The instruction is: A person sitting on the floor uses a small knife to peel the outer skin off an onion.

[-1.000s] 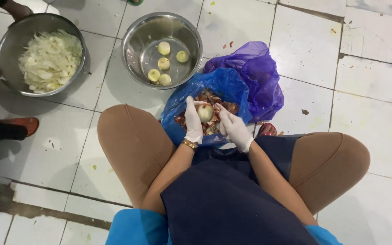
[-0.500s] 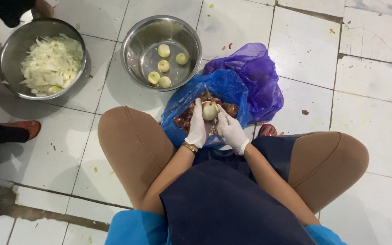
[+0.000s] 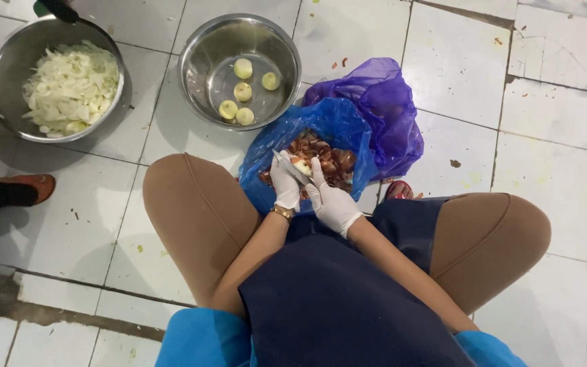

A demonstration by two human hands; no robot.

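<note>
1. The left hand (image 3: 285, 183) and right hand (image 3: 332, 202), both in white gloves, meet over the blue bag (image 3: 307, 153); half a second ago they held the onion (image 3: 301, 165) up whole and pale between them, and now it sits lower, half hidden behind the fingers
2. The left hand's fingers are closed around the onion from the left; the right hand pinches a small knife (image 3: 284, 163), its blade laid across the onion's top
3. A second ago the hands sat lower in the bag, so the onion has been lifted and turned, which suggests the peeling of this one is under way, not done
4. Brown skins (image 3: 327, 158) lie heaped in the blue bag, with a purple bag (image 3: 385, 115) just behind it
5. The near bowl (image 3: 195, 81) holds four peeled onions (image 3: 242, 68); the far-left bowl (image 3: 8, 64) is full of sliced onion (image 3: 69, 88)
6. The floor (image 3: 456, 68) is white tile, stained, cracked in places, with bits of skin scattered about
7. Another person's shoe (image 3: 25, 187) shows at the left edge
</note>
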